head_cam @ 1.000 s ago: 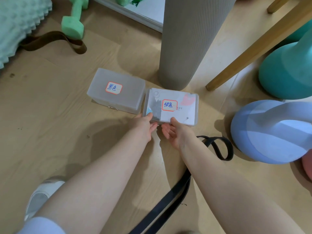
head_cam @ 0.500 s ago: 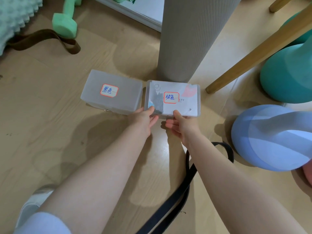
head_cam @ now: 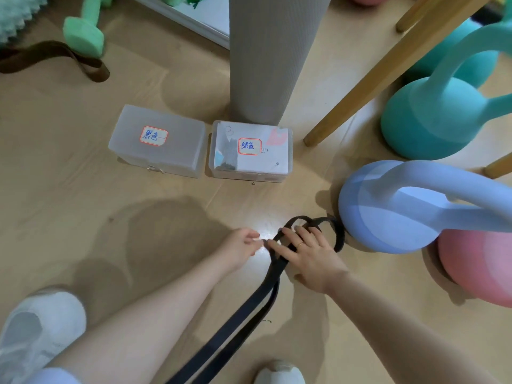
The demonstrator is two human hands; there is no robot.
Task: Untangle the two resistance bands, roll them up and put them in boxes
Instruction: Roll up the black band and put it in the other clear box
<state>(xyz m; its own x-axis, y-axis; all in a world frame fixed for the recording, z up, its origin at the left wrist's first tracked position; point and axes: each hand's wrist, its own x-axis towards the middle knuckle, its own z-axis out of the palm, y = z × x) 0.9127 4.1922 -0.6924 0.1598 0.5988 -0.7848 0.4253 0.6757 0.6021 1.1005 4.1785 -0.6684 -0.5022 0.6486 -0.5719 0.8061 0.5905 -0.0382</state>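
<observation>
A black resistance band (head_cam: 243, 309) lies on the wooden floor, running from the bottom edge up to a loop beside the blue kettlebell. My right hand (head_cam: 307, 253) rests flat on that loop with its fingers spread and straight. My left hand (head_cam: 242, 246) hovers just left of the band, fingers loosely curled and holding nothing. Two translucent lidded boxes stand side by side farther off, both closed. The left box (head_cam: 177, 151) has a red-framed label. The right box (head_cam: 271, 159) has a label and a printed card, with something dark and teal showing through the lid.
A grey rolled mat (head_cam: 277, 51) stands behind the boxes. Wooden legs (head_cam: 388, 67), a teal kettlebell (head_cam: 443, 112), a blue kettlebell (head_cam: 401, 212) and a pink one (head_cam: 476, 267) crowd the right. A green dumbbell (head_cam: 83, 31) and a brown strap (head_cam: 55, 51) lie far left. My shoe (head_cam: 38, 328) is bottom left.
Both hands have let go of the right box and drawn back towards me. My right hand has come down onto the black band's loop, and my left hand has stopped beside it.
</observation>
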